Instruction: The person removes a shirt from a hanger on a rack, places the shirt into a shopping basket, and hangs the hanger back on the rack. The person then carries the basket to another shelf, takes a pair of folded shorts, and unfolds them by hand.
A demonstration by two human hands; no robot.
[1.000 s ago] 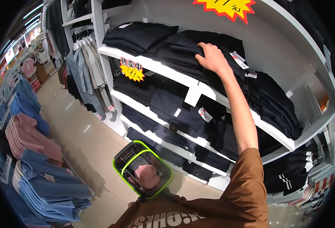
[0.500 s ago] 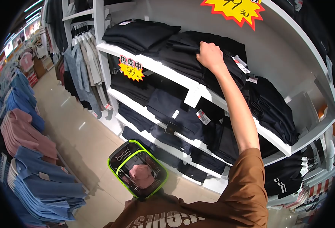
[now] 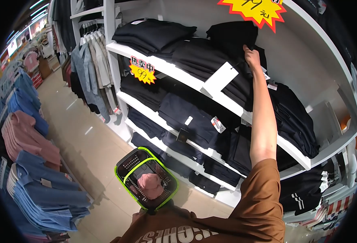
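My right hand (image 3: pixel 252 56) is closed on the edge of a folded black garment (image 3: pixel 233 35), lifted above the stack of dark clothes (image 3: pixel 198 54) on the top shelf. A blank white tag (image 3: pixel 223 79) hangs by a cord in front of that stack. Below, a black basket with a green rim (image 3: pixel 170 193) holds a pink cap (image 3: pixel 149 183). Only a small part of my left hand (image 3: pixel 137 214) shows beside the basket's lower edge; its fingers are hidden.
White shelves (image 3: pixel 158 60) with dark folded clothes stand ahead, under a yellow price sign (image 3: pixel 254 11). Another yellow sign (image 3: pixel 142 72) hangs below. Blue shirts (image 3: pixel 45 190) and pink shirts (image 3: pixel 30 139) line the left side of the aisle floor (image 3: pixel 75 133).
My right hand has moved right and pulled the folded black garment up off the stack. The white tag has swung up with it. The basket has stayed nearly in place.
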